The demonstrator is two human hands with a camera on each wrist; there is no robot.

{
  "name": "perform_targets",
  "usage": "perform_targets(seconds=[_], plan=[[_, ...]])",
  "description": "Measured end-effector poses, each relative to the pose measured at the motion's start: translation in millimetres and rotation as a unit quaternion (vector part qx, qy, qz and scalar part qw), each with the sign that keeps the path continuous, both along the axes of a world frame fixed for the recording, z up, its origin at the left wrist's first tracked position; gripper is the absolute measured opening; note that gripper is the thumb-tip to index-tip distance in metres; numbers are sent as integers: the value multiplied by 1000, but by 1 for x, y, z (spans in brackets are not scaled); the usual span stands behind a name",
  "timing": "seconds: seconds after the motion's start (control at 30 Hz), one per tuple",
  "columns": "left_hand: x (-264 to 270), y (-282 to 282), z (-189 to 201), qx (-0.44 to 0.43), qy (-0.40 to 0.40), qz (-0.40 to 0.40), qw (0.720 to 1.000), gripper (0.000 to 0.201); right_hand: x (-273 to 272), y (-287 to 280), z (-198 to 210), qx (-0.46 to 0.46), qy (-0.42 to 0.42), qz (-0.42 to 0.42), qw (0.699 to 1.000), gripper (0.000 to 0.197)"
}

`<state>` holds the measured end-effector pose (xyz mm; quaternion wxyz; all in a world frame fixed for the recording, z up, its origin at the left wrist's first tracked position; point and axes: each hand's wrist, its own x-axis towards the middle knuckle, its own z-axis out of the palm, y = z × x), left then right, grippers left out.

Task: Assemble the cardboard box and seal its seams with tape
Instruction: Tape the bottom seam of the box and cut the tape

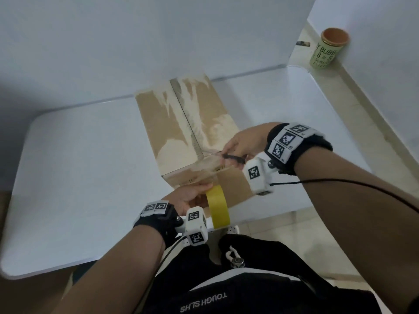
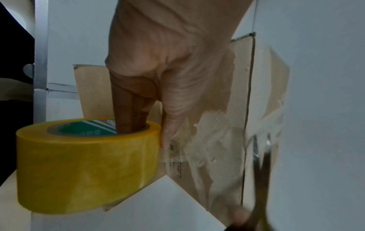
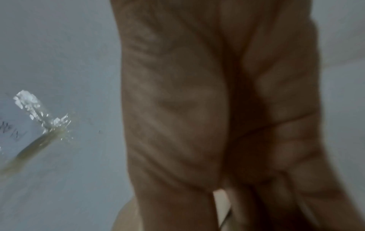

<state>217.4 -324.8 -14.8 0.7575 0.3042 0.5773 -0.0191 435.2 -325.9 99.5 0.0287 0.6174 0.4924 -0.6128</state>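
Note:
A brown cardboard box stands on the white table, its top flaps closed along a centre seam with torn paper patches. My left hand grips a yellow tape roll at the box's near face, fingers inside the core. A clear strip of tape runs from the roll up over the near top edge. My right hand holds dark scissors at that edge; their blades stand parted against the tape. The right wrist view shows only a blurred palm.
The white table has a white backdrop wall behind it. A green cylindrical can with a brown lid stands on the floor at the far right. A black cable trails from my right wrist.

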Motion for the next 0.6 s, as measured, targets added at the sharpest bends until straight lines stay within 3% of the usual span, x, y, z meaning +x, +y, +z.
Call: perform_targets(seconds=[0.13, 0.2, 0.27, 0.37, 0.6], plan=[[0, 1, 2, 2, 17, -4, 1000, 34, 6, -14, -1, -92, -153, 167, 970, 21], [-1, 2, 1, 0, 18, -8, 1000, 33, 3, -19, -7, -100, -193, 195, 956, 32], [-1, 2, 0, 0, 19, -6, 1000, 28, 1, -24, -16, -90, -198, 196, 956, 43], [0, 0, -1, -3, 16, 4, 1000, 21, 1, -27, -27, -55, -197, 176, 963, 26], [0, -1, -1, 8, 19, -9, 1000, 25, -8, -25, -51, 41, -160, 128, 978, 36]])
